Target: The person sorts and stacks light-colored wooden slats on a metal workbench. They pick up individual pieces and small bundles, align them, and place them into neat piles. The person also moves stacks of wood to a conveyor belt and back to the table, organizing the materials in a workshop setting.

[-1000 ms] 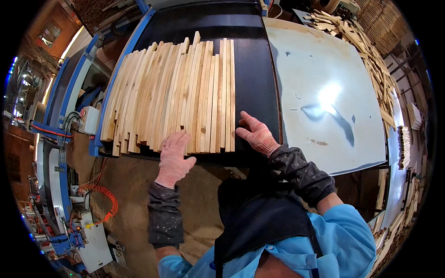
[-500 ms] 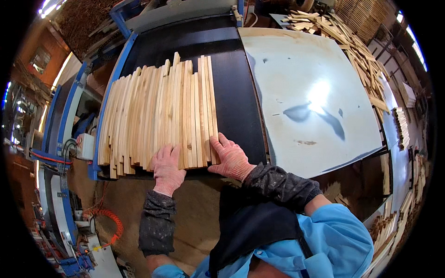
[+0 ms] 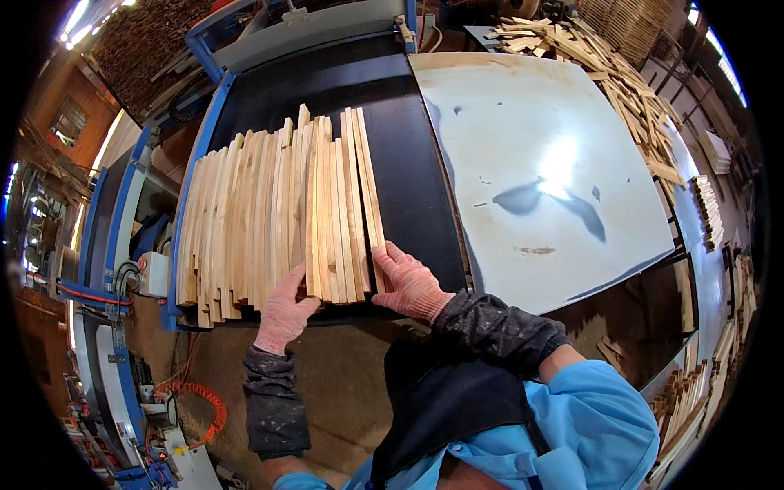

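Note:
A row of pale wooden strips [image 3: 273, 212] lies side by side on the black belt [image 3: 408, 196], their near ends uneven. My left hand [image 3: 284, 314], in a pink work glove, is at the near ends, left of centre. Its fingers lie along the strips, with the thumb apart. My right hand [image 3: 411, 287], in a matching glove, rests against the rightmost strip [image 3: 369, 192] near its lower end, fingers stretched and thumb apart. Dark gaps show between that strip and the group to its left. Neither hand is wrapped round a strip.
A pale, stained sheet-topped table [image 3: 523, 122] adjoins the belt on the right. Loose wood pieces [image 3: 612, 86] are heaped beyond it. Blue machine framing [image 3: 192, 188] runs along the left side, and a coiled orange hose [image 3: 214, 408] hangs at the lower left.
My left hand has shifted a little left and down, its thumb now apart from the fingers. Gaps have opened among the strips toward the right. My right hand stays by the rightmost strip.

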Demonstrator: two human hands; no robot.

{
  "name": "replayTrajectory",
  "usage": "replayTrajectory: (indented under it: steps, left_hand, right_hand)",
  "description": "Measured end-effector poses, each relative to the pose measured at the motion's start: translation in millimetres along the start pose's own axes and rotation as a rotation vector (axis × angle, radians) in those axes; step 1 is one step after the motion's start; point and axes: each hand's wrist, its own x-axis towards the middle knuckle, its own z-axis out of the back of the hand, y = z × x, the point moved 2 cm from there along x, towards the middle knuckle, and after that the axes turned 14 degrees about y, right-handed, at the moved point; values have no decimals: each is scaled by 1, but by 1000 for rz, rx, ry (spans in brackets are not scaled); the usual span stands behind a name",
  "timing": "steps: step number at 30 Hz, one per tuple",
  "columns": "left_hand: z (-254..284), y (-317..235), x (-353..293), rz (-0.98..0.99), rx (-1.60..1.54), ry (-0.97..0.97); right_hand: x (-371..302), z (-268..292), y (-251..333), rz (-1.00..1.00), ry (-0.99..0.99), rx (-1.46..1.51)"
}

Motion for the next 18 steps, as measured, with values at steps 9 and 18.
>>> replayTrajectory:
  steps: [9, 18]
  left_hand:
    - [0, -39, 33, 505, -182, -23]
    - [22, -58, 21, 135, -101, -94]
  right_hand:
    - [-7, 4, -5, 19, 6, 46]
    - [-36, 15, -45, -74, -267, 131]
